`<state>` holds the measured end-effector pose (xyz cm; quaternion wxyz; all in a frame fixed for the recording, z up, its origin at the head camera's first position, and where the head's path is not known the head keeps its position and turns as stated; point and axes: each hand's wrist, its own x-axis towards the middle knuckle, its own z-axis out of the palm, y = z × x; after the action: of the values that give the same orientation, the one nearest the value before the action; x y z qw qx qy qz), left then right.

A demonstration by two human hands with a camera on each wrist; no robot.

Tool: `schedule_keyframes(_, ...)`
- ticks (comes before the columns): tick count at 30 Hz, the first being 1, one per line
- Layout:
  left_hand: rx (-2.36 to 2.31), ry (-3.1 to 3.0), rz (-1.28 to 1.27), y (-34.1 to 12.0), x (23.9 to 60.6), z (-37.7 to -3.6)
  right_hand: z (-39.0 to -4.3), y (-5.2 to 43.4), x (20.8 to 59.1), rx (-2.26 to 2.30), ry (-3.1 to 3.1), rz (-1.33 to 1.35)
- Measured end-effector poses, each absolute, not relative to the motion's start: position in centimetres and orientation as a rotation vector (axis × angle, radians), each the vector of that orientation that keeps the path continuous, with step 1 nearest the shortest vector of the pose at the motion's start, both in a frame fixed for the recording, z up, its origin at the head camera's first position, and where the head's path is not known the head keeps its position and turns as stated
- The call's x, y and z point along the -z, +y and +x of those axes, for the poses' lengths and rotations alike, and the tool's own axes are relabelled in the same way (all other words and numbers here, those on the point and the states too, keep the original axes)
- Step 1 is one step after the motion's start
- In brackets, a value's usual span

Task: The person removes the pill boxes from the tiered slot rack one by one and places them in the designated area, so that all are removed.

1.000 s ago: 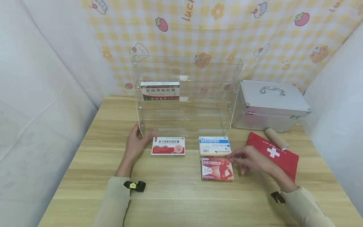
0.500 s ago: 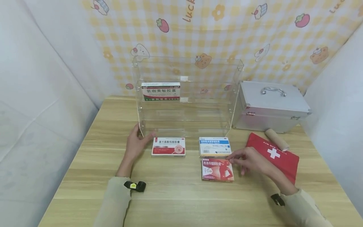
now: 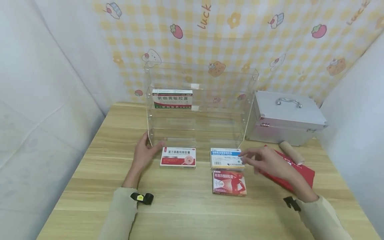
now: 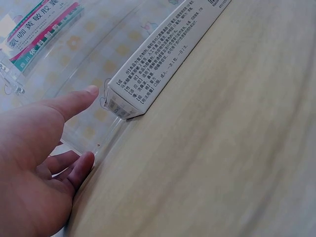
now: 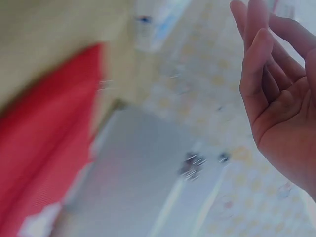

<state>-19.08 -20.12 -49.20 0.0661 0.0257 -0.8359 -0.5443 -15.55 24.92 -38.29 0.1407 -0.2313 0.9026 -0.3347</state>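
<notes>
My left hand [image 3: 144, 154] rests open on the table beside the front left corner of the clear acrylic shelf [image 3: 198, 103], its thumb [image 4: 74, 101] close to the red-and-white medicine box [image 3: 178, 156]. My right hand [image 3: 264, 160] hovers open, fingers relaxed, at the right edge of the blue-and-white box [image 3: 226, 157], holding nothing. In front of that box lies the red box [image 3: 229, 182]. A green-and-red box [image 3: 172, 98] stands on the shelf's upper level. The right wrist view is blurred; the hand [image 5: 276, 84] appears empty.
A silver metal case [image 3: 286, 116] with a handle stands at the back right. A red first-aid pouch [image 3: 295, 171] and a tan bandage roll [image 3: 288, 152] lie in front of it. White walls enclose both sides of the wooden table [image 3: 192, 213].
My right hand has lifted off the red box and moved up towards the blue-and-white box. The left hand has stayed put. The camera tilted slightly.
</notes>
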Motion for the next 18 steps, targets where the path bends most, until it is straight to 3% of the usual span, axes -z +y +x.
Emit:
schedule_keyframes(10, 1.624, -2.540, 0.086, -20.4, 49.4, -19.0, -22.1, 16.9, 32.9, 1.034, 2.835, -1.067)
schedule_keyframes(18, 1.612, -2.529, 0.086, -20.3, 49.5, -19.1, -26.2, 11.1, 28.5, 0.925, 3.053, -1.019)
